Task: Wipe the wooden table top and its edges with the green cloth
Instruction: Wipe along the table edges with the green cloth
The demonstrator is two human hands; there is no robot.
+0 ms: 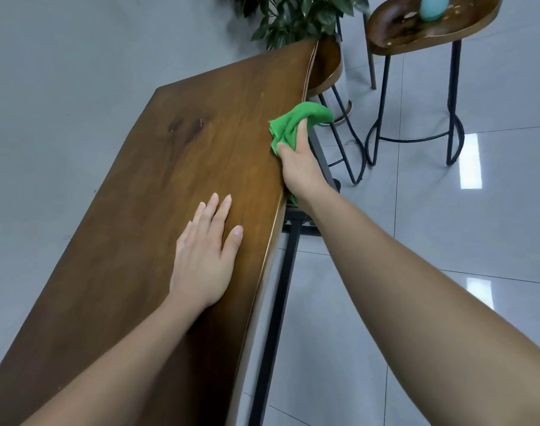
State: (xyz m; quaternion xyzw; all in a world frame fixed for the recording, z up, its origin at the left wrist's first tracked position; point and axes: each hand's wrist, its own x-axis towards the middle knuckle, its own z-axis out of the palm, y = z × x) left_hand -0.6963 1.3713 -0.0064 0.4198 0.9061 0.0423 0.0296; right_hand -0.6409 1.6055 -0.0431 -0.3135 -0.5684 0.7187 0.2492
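A long brown wooden table top (158,186) runs from the lower left up to the far middle of the head view. My right hand (299,161) grips the bunched green cloth (293,121) and presses it against the table's right edge, roughly halfway along. A bit of green also shows under my wrist, below the edge. My left hand (207,253) lies flat on the table top, palm down with fingers spread, holding nothing.
The table's black metal frame (281,296) shows below the right edge. Two wooden stools on black legs stand on the glossy tiled floor, one (327,69) tucked against the table, another (428,26) farther right carrying a light blue object (433,7). A leafy plant (296,16) stands behind.
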